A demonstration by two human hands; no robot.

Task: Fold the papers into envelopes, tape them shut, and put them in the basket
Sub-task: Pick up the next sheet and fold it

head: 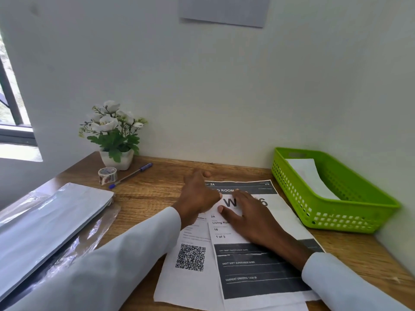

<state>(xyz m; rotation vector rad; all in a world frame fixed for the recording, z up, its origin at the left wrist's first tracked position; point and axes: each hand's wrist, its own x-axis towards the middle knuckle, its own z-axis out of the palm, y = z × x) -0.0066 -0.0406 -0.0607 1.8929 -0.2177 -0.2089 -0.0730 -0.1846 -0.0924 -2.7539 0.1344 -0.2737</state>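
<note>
We rest our flat right hand (244,217) on the printed white paper sheet (244,261) and press creases firmly; our left hand (198,195) hovers loosely curled, holding nothing.

A home desk nook: a wooden tabletop (157,189) against a white wall, a potted plant (113,135), pen (132,175) and tape roll (107,175) at left, window (11,104) far left.

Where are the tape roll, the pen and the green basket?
tape roll (107,175): head view, on its patterned outer side.
pen (131,175): head view, on the middle of its barrel.
green basket (336,212): head view, on its near perforated wall.
</note>
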